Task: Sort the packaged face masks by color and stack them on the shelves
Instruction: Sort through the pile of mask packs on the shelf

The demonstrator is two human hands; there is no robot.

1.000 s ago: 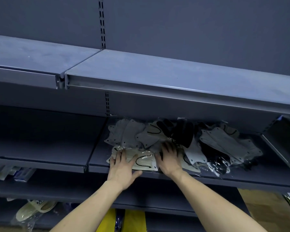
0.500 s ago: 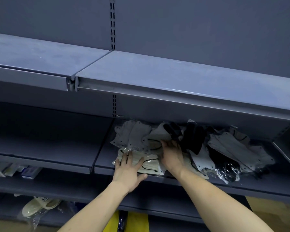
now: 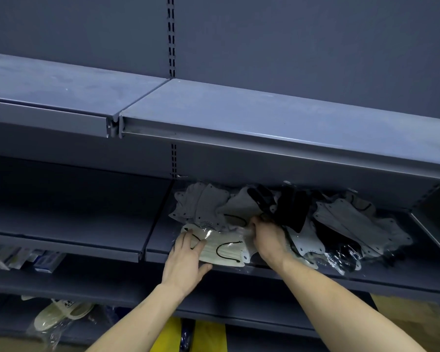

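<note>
On the middle shelf [image 3: 163, 246], the left hand [image 3: 184, 260] lies with straight fingers flat on a cream packaged mask [image 3: 224, 247] at the front edge, while the right hand [image 3: 267, 237] curls its fingers into the mixed heap [image 3: 302, 219] of grey, white and black masks just behind it. Sorting looks barely begun, one colour being gathered at the left. Next, I judge, the right hand must pull a single matching packet free without dragging its slippery neighbours along.

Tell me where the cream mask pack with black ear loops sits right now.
In the head view, the cream mask pack lies at the middle shelf's front edge, under the left hand, beside the right hand.
</note>
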